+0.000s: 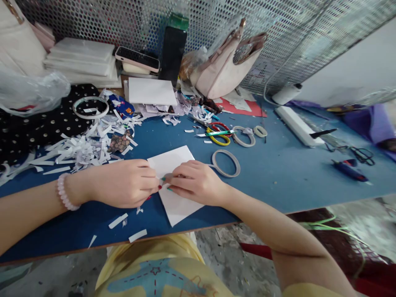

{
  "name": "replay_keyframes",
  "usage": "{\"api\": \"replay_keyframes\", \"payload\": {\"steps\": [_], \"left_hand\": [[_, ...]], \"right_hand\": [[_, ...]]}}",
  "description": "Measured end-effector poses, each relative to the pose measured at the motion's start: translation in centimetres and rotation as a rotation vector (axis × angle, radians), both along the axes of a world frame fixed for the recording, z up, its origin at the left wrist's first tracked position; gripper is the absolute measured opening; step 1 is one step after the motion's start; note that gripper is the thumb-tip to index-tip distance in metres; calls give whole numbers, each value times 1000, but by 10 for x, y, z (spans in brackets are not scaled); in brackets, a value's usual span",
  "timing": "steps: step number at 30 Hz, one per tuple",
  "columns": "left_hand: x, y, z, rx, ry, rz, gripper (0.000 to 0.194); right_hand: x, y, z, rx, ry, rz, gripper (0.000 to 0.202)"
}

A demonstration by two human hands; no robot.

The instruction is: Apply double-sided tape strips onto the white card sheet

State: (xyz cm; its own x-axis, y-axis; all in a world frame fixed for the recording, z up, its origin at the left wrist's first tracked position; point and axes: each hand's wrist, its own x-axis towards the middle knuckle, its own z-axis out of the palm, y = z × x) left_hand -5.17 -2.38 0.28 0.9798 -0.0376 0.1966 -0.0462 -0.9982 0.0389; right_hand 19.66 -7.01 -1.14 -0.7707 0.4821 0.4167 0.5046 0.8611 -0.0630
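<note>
A white card (pixel 181 206) lies tilted on the blue table near its front edge, with both hands over it. My left hand (pixel 128 183) is closed in a pinch at the card's left side; what its fingertips hold is too small to make out. Right beside it, the fingers of my right hand (pixel 194 181) are drawn together over the middle of the card. A roll of double-sided tape (pixel 226 163) lies flat just right of that hand, its loose strip running under the fingers. The fingertips of the two hands nearly meet.
Paper shreds (pixel 89 142) are heaped on the left. Scissors (pixel 219 134), a green-handled cutter (pixel 221 133) and more tape rolls (pixel 244 136) lie beyond the card. Behind stand a phone (pixel 173 53) and a pale handbag (pixel 222 66). A power strip (pixel 298 126) lies right.
</note>
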Motion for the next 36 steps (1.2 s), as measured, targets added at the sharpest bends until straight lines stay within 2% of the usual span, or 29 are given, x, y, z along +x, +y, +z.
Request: {"api": "replay_keyframes", "payload": {"steps": [3,7,11,14,20,25,33,36], "left_hand": [[2,-2,3,13,-40,-13,21],[3,-2,6,-90,-59,16,24],[2,1,8,-126,-24,40,31],[0,3,6,-125,-50,11,29],[-3,6,-1,-168,-29,4,32],[-4,6,-1,-174,-25,4,32],[-3,4,0,-87,1,-8,32],[-2,4,1,-83,-2,-8,32]], "right_hand": [[5,2,4,-27,53,-12,17],[13,8,8,-82,84,-75,18],[25,16,12,-275,73,-157,16],[35,22,16,-387,19,-196,15],[46,27,24,-543,-25,-143,15],[43,24,28,-626,-46,-174,17],[33,19,28,-751,-80,-455,17],[34,19,29,-793,-73,-496,15]]}}
